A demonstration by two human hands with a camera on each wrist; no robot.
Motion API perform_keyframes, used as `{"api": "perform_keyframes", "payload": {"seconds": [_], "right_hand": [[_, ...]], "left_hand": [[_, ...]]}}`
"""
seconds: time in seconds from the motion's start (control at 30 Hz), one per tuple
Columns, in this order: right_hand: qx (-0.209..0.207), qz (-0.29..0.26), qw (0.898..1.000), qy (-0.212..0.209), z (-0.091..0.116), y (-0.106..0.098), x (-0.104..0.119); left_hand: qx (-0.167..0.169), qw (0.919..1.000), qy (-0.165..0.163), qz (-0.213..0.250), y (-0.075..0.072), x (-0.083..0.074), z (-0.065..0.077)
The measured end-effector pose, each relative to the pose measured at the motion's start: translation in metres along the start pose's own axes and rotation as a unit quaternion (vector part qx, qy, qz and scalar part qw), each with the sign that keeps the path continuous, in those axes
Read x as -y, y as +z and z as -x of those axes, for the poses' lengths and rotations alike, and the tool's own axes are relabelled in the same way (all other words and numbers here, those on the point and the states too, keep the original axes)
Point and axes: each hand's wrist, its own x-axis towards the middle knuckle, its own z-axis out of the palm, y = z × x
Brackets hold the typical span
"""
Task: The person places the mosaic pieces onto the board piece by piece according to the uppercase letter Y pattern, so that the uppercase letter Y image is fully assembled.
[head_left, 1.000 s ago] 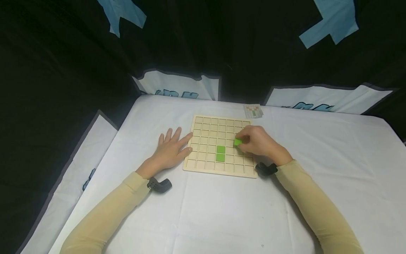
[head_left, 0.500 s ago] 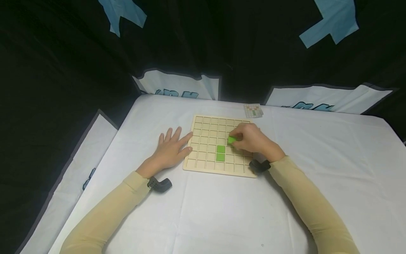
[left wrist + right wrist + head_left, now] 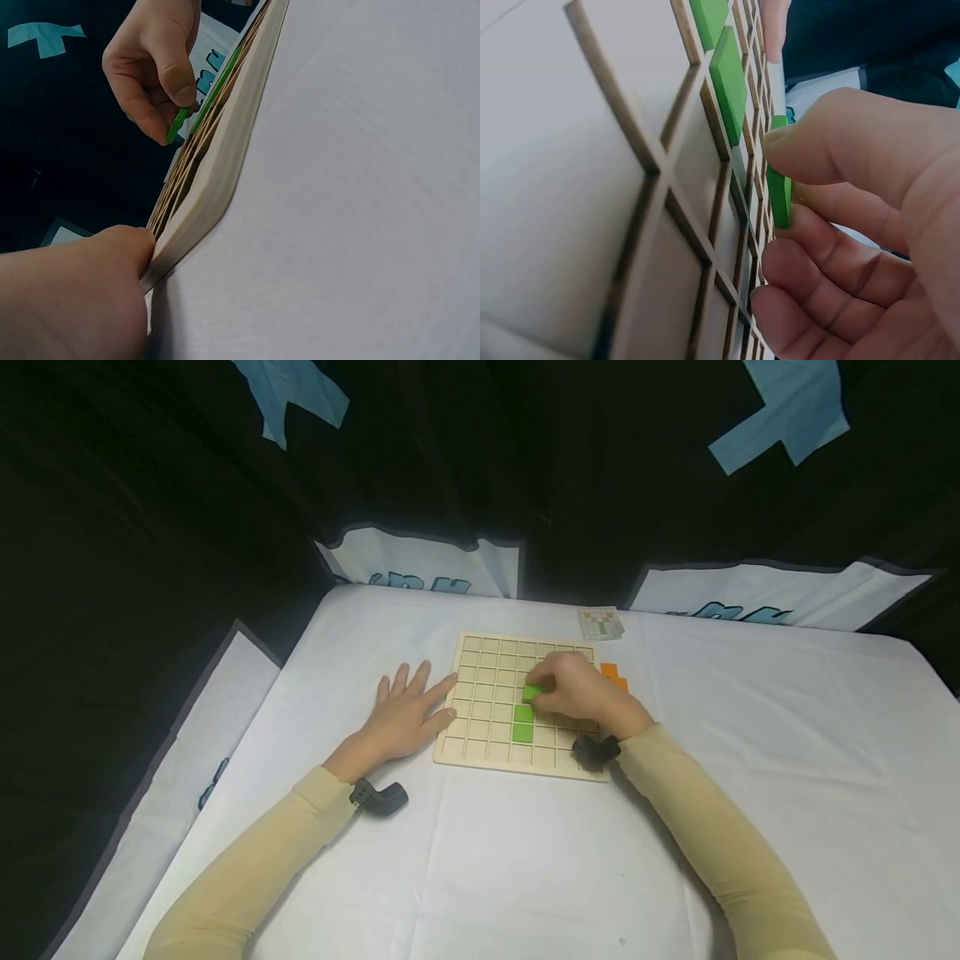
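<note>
Black drapes (image 3: 525, 460) hang behind a white-covered bench (image 3: 510, 860), where a gridded wooden board (image 3: 480, 752) lies. Two green tiles (image 3: 523, 732) sit in neighbouring cells. Just beyond them, the right hand (image 3: 573, 687) has a narrow grip, pinching a third green tile (image 3: 531, 692), tilted, over the board. The left hand (image 3: 401, 714) lies spread, gripping nothing, fingertips at the board's left edge. Orange pieces (image 3: 609, 670) lie beside the right edge.

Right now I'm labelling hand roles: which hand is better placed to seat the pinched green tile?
Probably the right hand: it pinches the green tile above the wooden board, near two green tiles set in it. The left hand holds no tile and rests at the board's left edge.
</note>
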Motion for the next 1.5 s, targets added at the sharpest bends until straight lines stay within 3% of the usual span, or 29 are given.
{"api": "perform_keyframes", "payload": {"seconds": [0.3,1.5], "right_hand": [[0.002,0.005,1.0,-0.011,-0.0075,0.0043,0.0004],[0.005,-0.002,1.0,0.021,-0.0069,0.0101,0.0003]], "left_hand": [[0.001,1.0,-0.001,-0.003,-0.0005,-0.0009,-0.0001],[0.005,1.0,0.0,-0.005,-0.0015,-0.0006,-0.0007]]}}
